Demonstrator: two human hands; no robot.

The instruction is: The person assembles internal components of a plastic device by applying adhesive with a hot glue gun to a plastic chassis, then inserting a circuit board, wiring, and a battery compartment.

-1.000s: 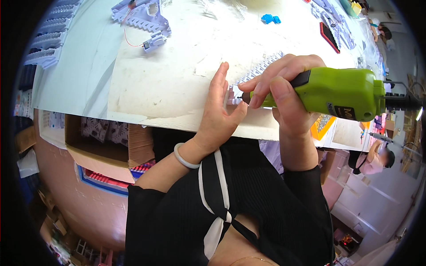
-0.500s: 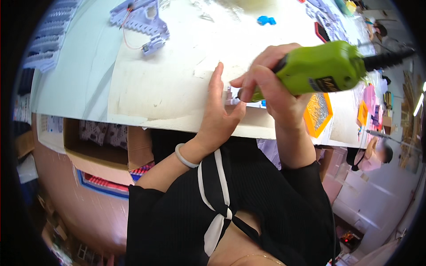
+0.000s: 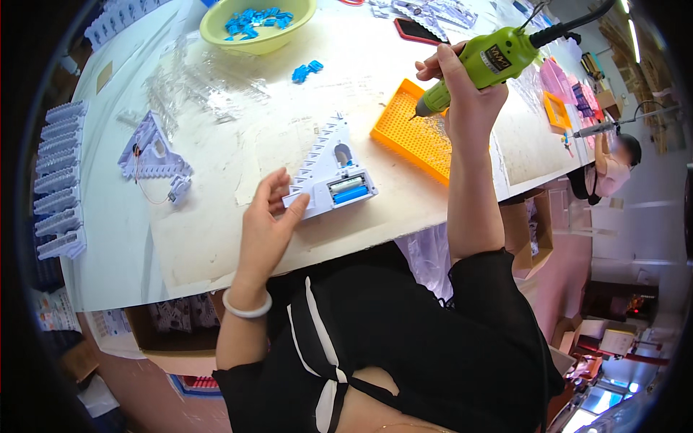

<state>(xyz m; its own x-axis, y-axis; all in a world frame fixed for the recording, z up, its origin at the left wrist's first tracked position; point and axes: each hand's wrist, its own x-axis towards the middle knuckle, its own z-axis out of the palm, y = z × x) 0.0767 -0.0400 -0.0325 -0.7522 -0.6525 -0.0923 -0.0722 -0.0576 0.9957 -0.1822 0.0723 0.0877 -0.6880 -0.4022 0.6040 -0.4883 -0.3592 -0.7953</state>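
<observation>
Wide and pale, the table (image 3: pixel 209 245) fills most of the view, its near edge bending past the person's black clothes. Beyond its right end sits another person (image 3: pixel 613 167) in a pink top.

A lilac housing (image 3: pixel 317 169), roughly triangular with one toothed edge, lies on the table in front of the person, right by the left hand (image 3: pixel 266 227). Its open bay shows a blue cylinder (image 3: pixel 351 194) beside a paler one. The left hand is half curled at the housing's left corner, thumb lying over the edge; whether it grips firmly, I cannot tell.

Closed around a green driver (image 3: pixel 480 68), the right hand (image 3: pixel 473 97) is up to the right, well apart from the housing. The driver points down and left, its tip over an orange tray (image 3: pixel 403 154) of small metallic bits; whether it touches them is unclear.

Farther left lies a second housing (image 3: pixel 154 150), wired to a small module (image 3: pixel 179 189), and beyond it a row of toothed parts (image 3: pixel 61 180). Clear plastic (image 3: pixel 195 86) is spread behind. Toward the back stand a yellow bowl (image 3: pixel 263 45) holding blue pieces (image 3: pixel 249 30), two clumps (image 3: pixel 307 71) of the same blue near it, and a red-edged phone (image 3: pixel 419 31).
</observation>
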